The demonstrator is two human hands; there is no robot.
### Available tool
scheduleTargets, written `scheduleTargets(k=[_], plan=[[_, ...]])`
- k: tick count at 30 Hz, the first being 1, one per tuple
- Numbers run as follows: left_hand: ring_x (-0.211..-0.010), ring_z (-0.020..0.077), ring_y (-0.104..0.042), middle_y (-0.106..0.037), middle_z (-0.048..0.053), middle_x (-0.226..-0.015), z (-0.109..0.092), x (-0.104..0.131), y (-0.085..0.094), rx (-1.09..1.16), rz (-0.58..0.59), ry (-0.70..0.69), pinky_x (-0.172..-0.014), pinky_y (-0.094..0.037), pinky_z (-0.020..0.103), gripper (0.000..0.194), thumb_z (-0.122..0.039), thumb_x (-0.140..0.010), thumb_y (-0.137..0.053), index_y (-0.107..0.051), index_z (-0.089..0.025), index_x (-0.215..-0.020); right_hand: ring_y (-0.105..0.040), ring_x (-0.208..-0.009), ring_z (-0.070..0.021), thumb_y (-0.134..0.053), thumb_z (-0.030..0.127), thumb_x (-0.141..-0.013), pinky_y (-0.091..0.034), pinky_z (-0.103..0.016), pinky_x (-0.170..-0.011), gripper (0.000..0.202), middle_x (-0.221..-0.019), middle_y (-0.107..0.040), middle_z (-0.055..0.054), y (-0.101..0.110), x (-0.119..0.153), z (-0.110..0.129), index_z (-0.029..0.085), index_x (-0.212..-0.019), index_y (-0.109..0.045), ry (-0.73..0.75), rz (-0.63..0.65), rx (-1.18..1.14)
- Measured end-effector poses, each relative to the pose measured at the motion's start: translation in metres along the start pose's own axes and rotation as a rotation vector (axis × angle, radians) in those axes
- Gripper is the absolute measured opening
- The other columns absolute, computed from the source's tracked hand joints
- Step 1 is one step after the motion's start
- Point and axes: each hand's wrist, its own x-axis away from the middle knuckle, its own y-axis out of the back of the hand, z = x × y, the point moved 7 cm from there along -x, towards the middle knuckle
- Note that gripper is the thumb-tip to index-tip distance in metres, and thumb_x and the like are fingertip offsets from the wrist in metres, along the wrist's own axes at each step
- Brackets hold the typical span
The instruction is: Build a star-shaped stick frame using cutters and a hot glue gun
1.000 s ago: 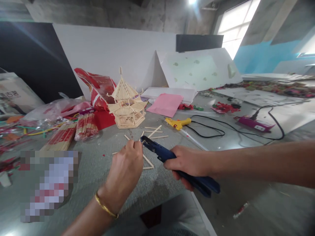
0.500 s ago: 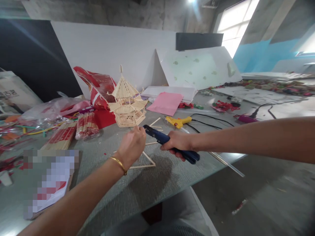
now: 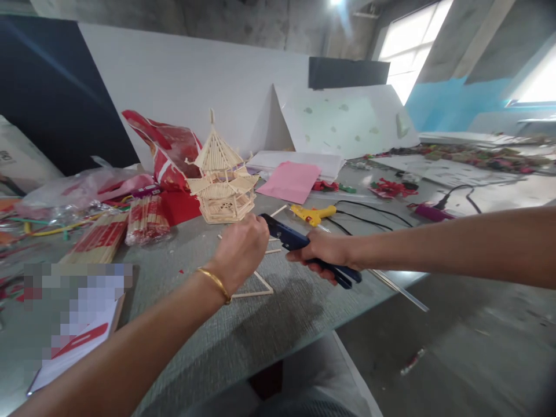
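Observation:
My right hand (image 3: 324, 252) is wrapped round the handles of a dark blue cutting tool (image 3: 289, 236), its head pointing up and left. The tool's tip touches or nearly touches my left hand (image 3: 245, 243), which is closed in a pinch; what its fingers hold is hidden. A gold bracelet (image 3: 216, 284) circles the left wrist. Below the hands, thin wooden sticks (image 3: 256, 293) form an angled outline on the table. Behind them stands a small wooden stick pagoda (image 3: 223, 185). A yellow glue gun (image 3: 313, 214) lies just beyond the tool.
Bundled sticks (image 3: 147, 220) and a red bag (image 3: 174, 150) lie left of the pagoda. Pink paper (image 3: 291, 182) rests behind the glue gun, whose black cord runs right. A clear rod (image 3: 403, 292) crosses the table's (image 3: 304, 341) front edge.
Both hands and the tool have shifted slightly right. The tool's handles look a little further apart. The camera view has moved slightly.

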Motion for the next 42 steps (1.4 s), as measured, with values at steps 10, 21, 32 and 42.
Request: scheduleTargets(k=[10,21,32,42], plan=[[-0.079,0.0234,-0.064,-0.061,0.016,-0.086,-0.002,-0.013,-0.016,-0.006,0.012,-0.038,-0.062,-0.05,0.029,0.026,-0.002,-0.084,-0.032,-0.056,-0.005,-0.094,-0.036,-0.031,-0.0059,-0.059,0.043,-0.076,-0.035,-0.021,-0.031,0.036,-0.046,-0.039,0.007,0.019,-0.019,-0.001,0.018,-0.062,-0.038,0.024,-0.014,0.108],[-0.061,0.0204,-0.063,-0.058,0.011,-0.076,-0.015,0.027,-0.001,0.002,0.076,-0.018,-0.051,-0.049,0.027,0.028,-0.001,-0.082,-0.029,-0.055,-0.01,-0.087,-0.047,-0.035,-0.0099,-0.06,0.049,-0.075,-0.043,-0.023,-0.036,0.039,-0.047,-0.048,0.004,-0.025,0.024,-0.022,0.016,-0.062,-0.044,-0.112,0.228,-0.061],[-0.072,0.024,-0.065,-0.06,0.013,-0.084,0.009,-0.006,-0.004,0.055,0.016,0.058,-0.056,-0.049,0.03,0.027,-0.005,-0.085,-0.03,-0.055,-0.008,-0.093,-0.029,-0.029,-0.0039,-0.062,0.043,-0.077,-0.031,-0.019,-0.029,0.04,-0.043,-0.035,0.009,0.004,-0.01,0.005,0.018,-0.06,-0.035,-0.019,0.076,0.0],[-0.062,0.0166,-0.057,-0.062,0.005,-0.066,0.058,0.018,0.012,0.225,-0.124,0.127,-0.06,-0.039,0.026,0.031,-0.022,-0.089,-0.035,-0.056,-0.015,-0.068,-0.066,-0.063,-0.0213,-0.04,0.043,-0.091,-0.053,-0.036,-0.063,0.035,-0.065,-0.064,-0.007,-0.011,0.006,0.006,0.013,-0.076,-0.048,-0.08,0.351,-0.253]])
